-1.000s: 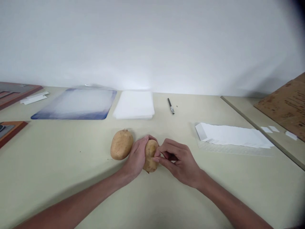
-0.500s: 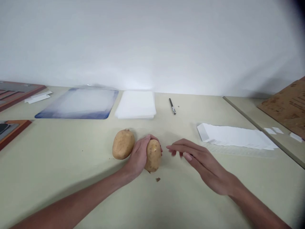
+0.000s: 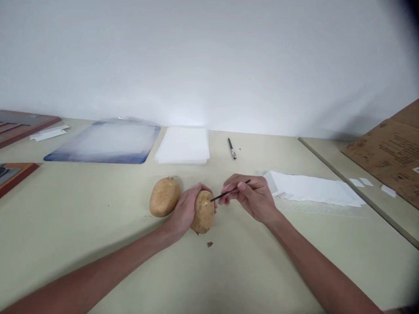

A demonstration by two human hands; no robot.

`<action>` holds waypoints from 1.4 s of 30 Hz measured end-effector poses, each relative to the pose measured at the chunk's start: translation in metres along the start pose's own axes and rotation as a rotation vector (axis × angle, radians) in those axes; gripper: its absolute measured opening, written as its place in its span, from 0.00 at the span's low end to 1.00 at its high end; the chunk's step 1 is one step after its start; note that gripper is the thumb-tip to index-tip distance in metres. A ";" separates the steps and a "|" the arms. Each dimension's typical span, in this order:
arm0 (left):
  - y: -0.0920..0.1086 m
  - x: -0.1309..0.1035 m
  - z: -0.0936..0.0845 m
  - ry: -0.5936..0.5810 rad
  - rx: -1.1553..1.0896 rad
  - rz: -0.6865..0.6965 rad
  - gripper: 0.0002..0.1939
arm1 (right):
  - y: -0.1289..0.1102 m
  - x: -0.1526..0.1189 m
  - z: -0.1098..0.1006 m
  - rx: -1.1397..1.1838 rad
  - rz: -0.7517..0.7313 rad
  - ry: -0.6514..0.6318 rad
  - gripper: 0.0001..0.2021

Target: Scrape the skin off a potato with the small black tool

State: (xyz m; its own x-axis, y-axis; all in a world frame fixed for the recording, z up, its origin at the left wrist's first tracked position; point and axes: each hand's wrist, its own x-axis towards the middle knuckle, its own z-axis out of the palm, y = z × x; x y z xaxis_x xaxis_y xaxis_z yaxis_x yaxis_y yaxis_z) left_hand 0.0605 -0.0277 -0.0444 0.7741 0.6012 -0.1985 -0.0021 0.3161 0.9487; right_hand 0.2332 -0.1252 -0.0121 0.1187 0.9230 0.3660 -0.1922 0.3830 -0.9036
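My left hand (image 3: 184, 212) is wrapped round a potato (image 3: 202, 218) that stands on end on the table. A second potato (image 3: 164, 197) lies just to the left, close by that hand. My right hand (image 3: 252, 195) pinches a thin black stick (image 3: 230, 191) between thumb and fingers. The stick slants down to the left, and its end meets or nearly meets the upper right part of the held potato; I cannot tell if it has gone in. A small brown scrap (image 3: 210, 244) lies below that potato.
Behind the potatoes lie a stack of white sheets (image 3: 183, 146), a blue-edged clear folder (image 3: 101, 141) and a black pen (image 3: 231, 148). White paper strips (image 3: 314, 188) spread out at right, before a cardboard piece (image 3: 389, 148). Red-brown framed boards (image 3: 19, 179) sit at far left.
My right hand has moved left and up and closed; a thin black stick now shows in it, its end at the potato. The left hand keeps hold. The view has shifted slightly.
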 end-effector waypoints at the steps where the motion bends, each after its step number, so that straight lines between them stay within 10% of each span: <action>1: -0.001 0.000 0.000 0.001 -0.003 -0.001 0.24 | 0.006 0.003 0.000 0.027 0.026 -0.004 0.13; 42: -0.008 -0.016 0.012 0.027 0.051 0.069 0.24 | 0.007 -0.003 0.035 -0.181 0.056 0.102 0.09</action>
State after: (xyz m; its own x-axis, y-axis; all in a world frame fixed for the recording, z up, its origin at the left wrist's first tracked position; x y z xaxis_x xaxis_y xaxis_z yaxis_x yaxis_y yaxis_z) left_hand 0.0559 -0.0481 -0.0457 0.7558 0.6400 -0.1386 -0.0219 0.2362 0.9715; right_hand 0.1970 -0.1243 -0.0118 0.2125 0.9307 0.2977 -0.0247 0.3097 -0.9505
